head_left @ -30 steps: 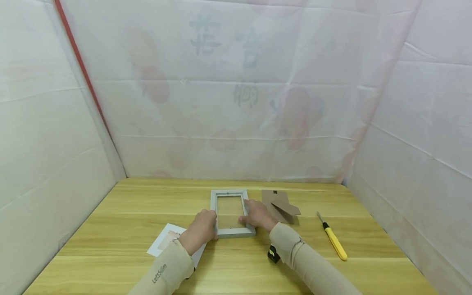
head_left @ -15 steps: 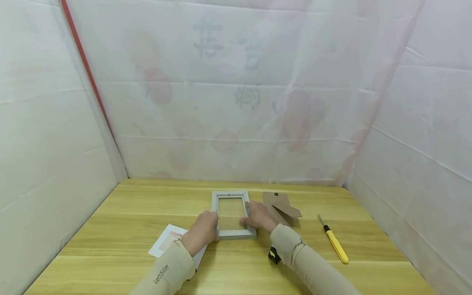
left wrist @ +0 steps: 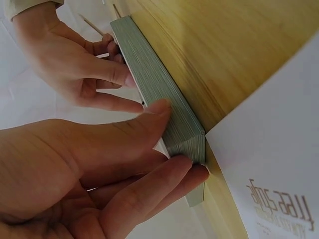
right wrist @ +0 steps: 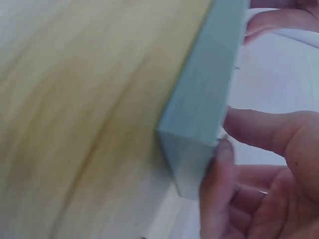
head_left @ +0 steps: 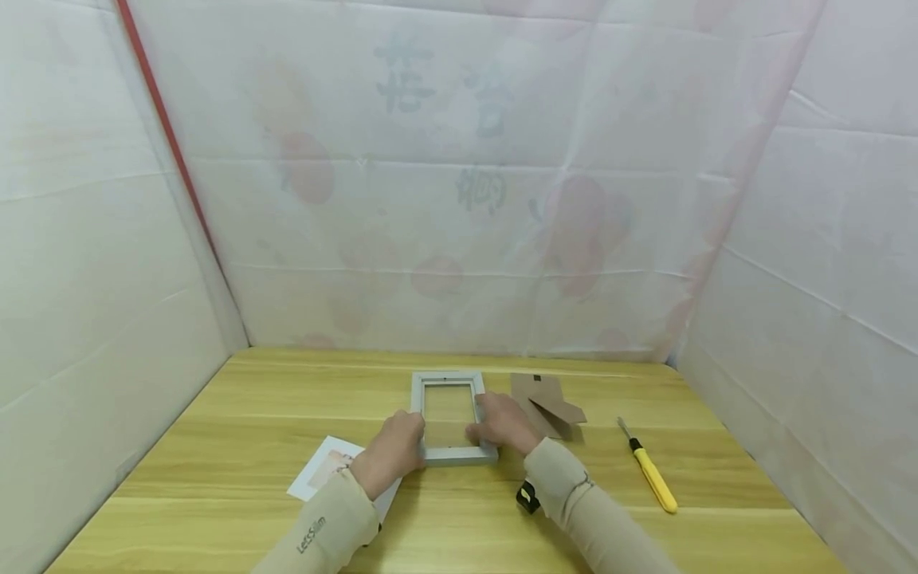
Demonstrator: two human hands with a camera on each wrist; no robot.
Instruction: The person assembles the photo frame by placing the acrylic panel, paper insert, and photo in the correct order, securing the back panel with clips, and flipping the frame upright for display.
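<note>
Now both hands grip the grey picture frame [head_left: 448, 414] lying flat on the desk [head_left: 215, 446]: the left hand [head_left: 394, 448] pinches its near-left corner, the right hand [head_left: 504, 422] curls over its right rail. A photo card [head_left: 320, 470] lies left of the frame, a cardboard backing [head_left: 547, 402] and yellow knife [head_left: 653, 474] right of it.

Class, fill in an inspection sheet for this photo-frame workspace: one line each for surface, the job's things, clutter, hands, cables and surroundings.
Surface: wooden table, light grain, lying flat.
Job's things: grey picture frame lying flat near the table's middle; the table shows through its opening.
Clutter: printed card left of the frame, partly under the left sleeve; brown cardboard backing with folded stand right of the frame; yellow-handled tool further right.
Hands: left hand grips the frame's near left corner; right hand grips its right side.
Cables: nothing seen.
Surroundings: white sheeting with faint printed shapes on three sides; red strip at the left corner.
</note>
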